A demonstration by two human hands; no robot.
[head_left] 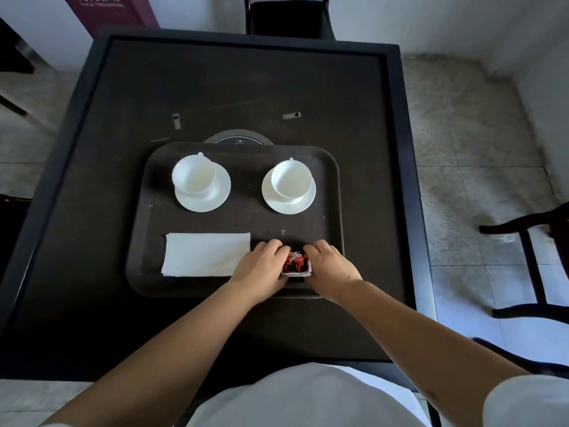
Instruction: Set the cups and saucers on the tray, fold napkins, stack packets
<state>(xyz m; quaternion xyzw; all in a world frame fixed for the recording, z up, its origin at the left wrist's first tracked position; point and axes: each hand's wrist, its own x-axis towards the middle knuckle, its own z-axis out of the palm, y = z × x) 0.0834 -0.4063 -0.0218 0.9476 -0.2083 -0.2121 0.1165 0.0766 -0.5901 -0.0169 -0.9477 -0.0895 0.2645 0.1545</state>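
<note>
On the dark tabletop [354, 97] sits a dark rectangular tray [334, 192] with rounded corners. At the tray's far left, 1 white cup [194, 174] stands on a white saucer [212, 201]; at the far right, a second white cup [291, 179] stands on its own saucer [288, 206]. A folded white napkin [206, 254] lies flat on the near left of the tray. Just right of it, a stack of red, black and white packets [296, 264] rests on the tray's near right. The left hand [261, 268] and right hand [331, 268] flank the stack, fingers [278, 246] curled against its sides, pressing it from both sides. Black chairs stand beyond and right of the tabletop.
</note>
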